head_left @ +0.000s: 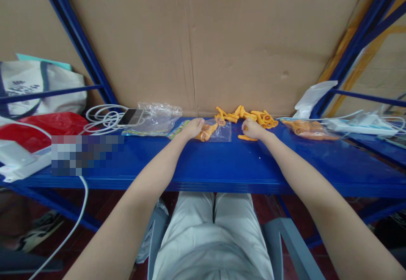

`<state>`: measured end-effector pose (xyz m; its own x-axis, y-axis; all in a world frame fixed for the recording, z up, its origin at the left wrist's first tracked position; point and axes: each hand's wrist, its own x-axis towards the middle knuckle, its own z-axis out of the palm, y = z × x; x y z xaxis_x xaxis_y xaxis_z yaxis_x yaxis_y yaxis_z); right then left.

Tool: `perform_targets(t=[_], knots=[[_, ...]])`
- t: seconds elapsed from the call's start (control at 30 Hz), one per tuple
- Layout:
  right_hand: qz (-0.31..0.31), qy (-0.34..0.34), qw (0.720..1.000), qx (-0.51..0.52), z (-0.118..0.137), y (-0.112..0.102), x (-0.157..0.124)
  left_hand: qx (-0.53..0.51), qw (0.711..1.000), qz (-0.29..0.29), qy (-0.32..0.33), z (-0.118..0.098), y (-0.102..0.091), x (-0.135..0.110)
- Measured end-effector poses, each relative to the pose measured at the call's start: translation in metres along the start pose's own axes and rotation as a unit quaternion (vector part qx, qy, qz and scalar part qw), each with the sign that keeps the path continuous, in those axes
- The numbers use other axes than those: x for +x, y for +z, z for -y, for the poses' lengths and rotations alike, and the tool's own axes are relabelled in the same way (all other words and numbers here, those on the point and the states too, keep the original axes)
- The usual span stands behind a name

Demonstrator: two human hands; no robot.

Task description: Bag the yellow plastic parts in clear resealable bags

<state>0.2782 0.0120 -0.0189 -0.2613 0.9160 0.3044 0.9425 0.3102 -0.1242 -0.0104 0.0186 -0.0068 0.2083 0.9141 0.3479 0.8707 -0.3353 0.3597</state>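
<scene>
My left hand [193, 128] is closed at the left end of a clear plastic bag [226, 133] lying flat on the blue table, fingers pointing right. Inside that bag are a few orange hollow, horn-shaped pieces [207, 133]. My right hand [253, 128] is curled into a pinch, with a bit of orange showing at its fingertips; most of what it holds is hidden. Just below it lies a slim orange piece [247, 138]. Behind and to the right of this hand is a loose pile of the same orange pieces [264, 119], spreading left along the cardboard.
Further right lies a filled bag of orange pieces [307, 128]. Left of my left hand are crumpled clear bags [155, 117] with a coloured edge, a phone-like device [132, 117] and coiled white cable [104, 117]. A cardboard wall [190, 47] closes the back; blue posts [79, 39] frame it.
</scene>
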Motion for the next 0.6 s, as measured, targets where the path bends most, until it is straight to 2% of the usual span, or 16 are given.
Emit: perform_targets(t=[0.07,0.13,0.23,0.37,0.43,0.5,0.6], knots=[[0.004,-0.019,0.999,0.030,-0.002,-0.003,-0.002,-0.008,1.000,-0.008,0.010,-0.002,-0.002,-0.001],[-0.010,-0.011,0.998,0.055,-0.003,-0.007,-0.004,-0.014,0.999,-0.026,0.013,-0.003,-0.003,-0.002],[-0.008,0.022,0.999,0.022,-0.002,-0.017,-0.008,-0.016,0.998,-0.064,-0.008,-0.002,-0.005,-0.003],[0.131,0.085,0.984,-0.085,0.005,-0.033,-0.013,-0.014,0.993,-0.085,-0.082,0.001,-0.007,-0.003],[0.157,0.109,0.976,-0.105,0.011,-0.040,-0.016,-0.017,0.991,-0.078,-0.111,0.001,-0.009,-0.003],[0.138,0.126,0.977,-0.105,0.015,-0.047,-0.019,-0.020,0.990,-0.072,-0.122,0.000,-0.011,-0.003],[0.077,0.128,0.984,-0.096,0.015,-0.053,-0.021,-0.019,0.989,-0.072,-0.126,-0.001,-0.012,-0.003]])
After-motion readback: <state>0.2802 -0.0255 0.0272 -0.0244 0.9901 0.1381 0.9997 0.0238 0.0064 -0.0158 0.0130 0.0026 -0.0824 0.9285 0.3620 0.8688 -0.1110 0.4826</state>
